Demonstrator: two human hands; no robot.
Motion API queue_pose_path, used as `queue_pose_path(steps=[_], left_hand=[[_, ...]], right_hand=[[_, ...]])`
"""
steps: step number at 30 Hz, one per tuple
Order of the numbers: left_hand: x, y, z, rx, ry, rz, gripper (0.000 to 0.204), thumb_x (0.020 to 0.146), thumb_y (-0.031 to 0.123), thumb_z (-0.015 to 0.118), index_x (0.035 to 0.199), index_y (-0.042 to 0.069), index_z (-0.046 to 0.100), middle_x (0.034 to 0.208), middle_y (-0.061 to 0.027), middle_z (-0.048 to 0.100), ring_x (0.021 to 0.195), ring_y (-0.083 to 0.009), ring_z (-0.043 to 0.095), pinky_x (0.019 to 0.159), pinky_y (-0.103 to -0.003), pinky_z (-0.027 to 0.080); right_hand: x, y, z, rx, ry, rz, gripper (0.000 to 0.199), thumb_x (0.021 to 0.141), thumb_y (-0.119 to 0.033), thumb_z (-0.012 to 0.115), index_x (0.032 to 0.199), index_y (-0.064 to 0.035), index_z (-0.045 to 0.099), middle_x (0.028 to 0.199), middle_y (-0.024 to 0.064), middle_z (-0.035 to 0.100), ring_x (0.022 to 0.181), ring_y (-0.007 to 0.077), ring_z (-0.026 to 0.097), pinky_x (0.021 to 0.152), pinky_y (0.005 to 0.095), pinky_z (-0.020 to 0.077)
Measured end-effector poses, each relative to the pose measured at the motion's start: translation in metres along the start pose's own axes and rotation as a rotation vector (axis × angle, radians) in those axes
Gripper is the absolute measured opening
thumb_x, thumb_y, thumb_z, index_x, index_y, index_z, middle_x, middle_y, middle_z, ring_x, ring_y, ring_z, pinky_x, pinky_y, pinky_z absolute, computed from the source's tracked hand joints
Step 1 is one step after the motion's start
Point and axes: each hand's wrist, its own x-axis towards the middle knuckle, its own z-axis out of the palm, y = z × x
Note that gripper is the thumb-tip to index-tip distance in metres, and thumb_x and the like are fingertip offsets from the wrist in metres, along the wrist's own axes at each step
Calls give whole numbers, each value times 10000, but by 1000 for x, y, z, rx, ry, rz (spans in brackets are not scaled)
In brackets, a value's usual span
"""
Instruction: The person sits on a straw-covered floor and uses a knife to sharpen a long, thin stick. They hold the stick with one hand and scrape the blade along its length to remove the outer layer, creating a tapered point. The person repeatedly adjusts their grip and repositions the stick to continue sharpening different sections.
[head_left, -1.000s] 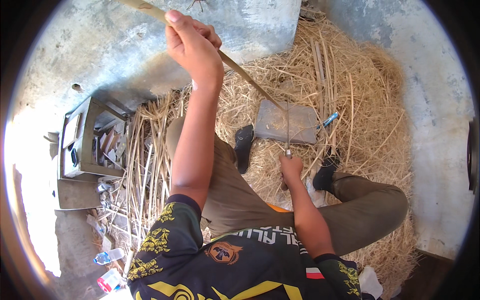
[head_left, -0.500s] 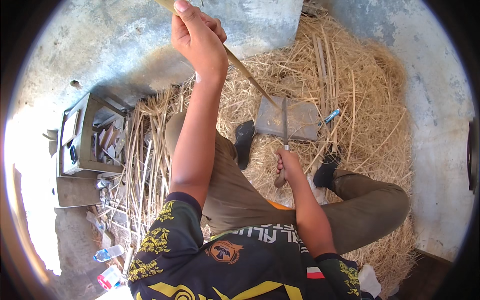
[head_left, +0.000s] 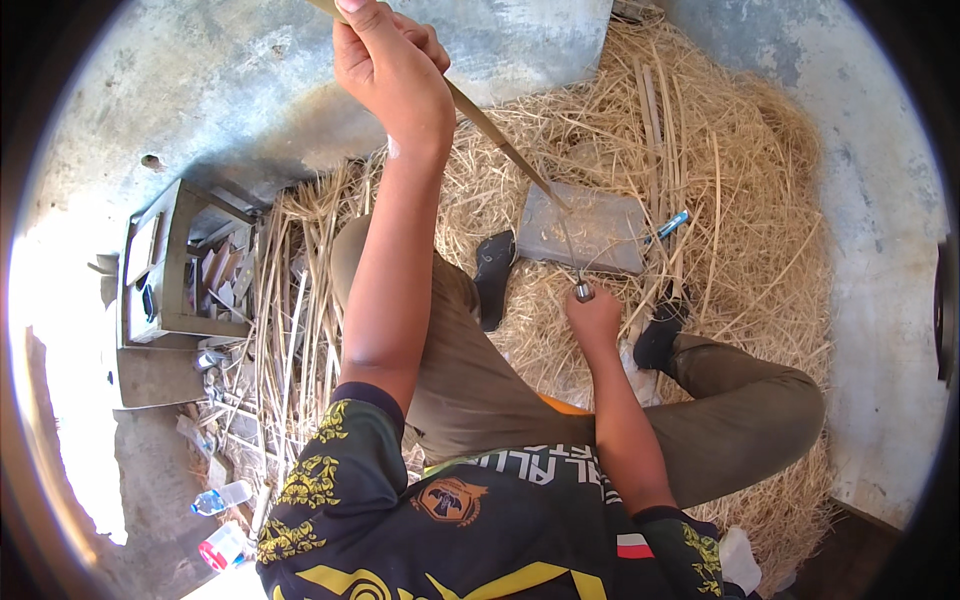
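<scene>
High at the upper left, my left hand is closed around a long tan bamboo strip. The strip slants down to the right, and its lower end reaches a flat grey block dusted with shavings. Below the block, my right hand grips a knife with a metal collar. Its blade is seen nearly edge-on as a thin line, pointing up toward the strip's lower end. Whether blade and strip touch I cannot tell. My fingers hide most of the knife's handle.
Straw-like shavings cover the floor around my legs. A blue-handled tool lies by the block's right side. Bamboo strips pile up at left, beside a wooden stand holding scraps. Plastic bottles lie lower left. Walls enclose the back and right.
The knife has turned from showing its broad blade to nearly edge-on, and my right hand has rotated and shifted slightly right and up. My left hand, still on the strip, has barely moved.
</scene>
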Motion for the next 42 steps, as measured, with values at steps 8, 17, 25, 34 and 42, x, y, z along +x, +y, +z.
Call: queue_pose_path(steps=[8, 17, 25, 34, 42], left_hand=[[-2, 3, 7, 11, 32, -31, 499, 1048, 503, 474, 775, 99, 364, 568, 19, 296, 437, -81, 275, 421, -266, 215], [0, 2, 7, 40, -35, 21, 418, 1069, 449, 452, 861, 89, 404, 612, 10, 353, 462, -73, 321, 426, -255, 245], [4, -7, -2, -21, -74, 15, 367, 1083, 404, 436, 892, 94, 395, 613, 7, 371, 458, -68, 320, 422, -246, 252], [3, -3, -4, -80, -62, -50, 411, 1068, 447, 453, 853, 111, 357, 566, 18, 333, 402, -62, 243, 392, -258, 197], [2, -7, -1, -89, -53, -15, 418, 1065, 445, 463, 829, 117, 354, 564, 20, 332, 406, -59, 249, 397, -253, 190]], right_hand=[[8, 43, 23, -31, -138, 253, 273, 791, -194, 665, 798, 78, 676, 778, 227, 710, 634, 303, 704, 649, 405, 566], [8, 32, 27, 606, -225, 391, 290, 840, -230, 654, 747, 40, 609, 592, 131, 603, 472, 213, 610, 428, 359, 506], [-10, -65, -33, 514, 65, -20, 384, 891, -299, 726, 722, 17, 589, 557, 49, 542, 455, 165, 536, 442, 359, 438], [-16, -51, -37, 207, -126, 54, 373, 876, -313, 692, 717, 19, 631, 608, 126, 609, 552, 263, 590, 593, 414, 467], [-34, -83, -55, 710, 59, 30, 359, 868, -301, 687, 706, 14, 624, 587, 107, 597, 517, 241, 585, 574, 401, 474]])
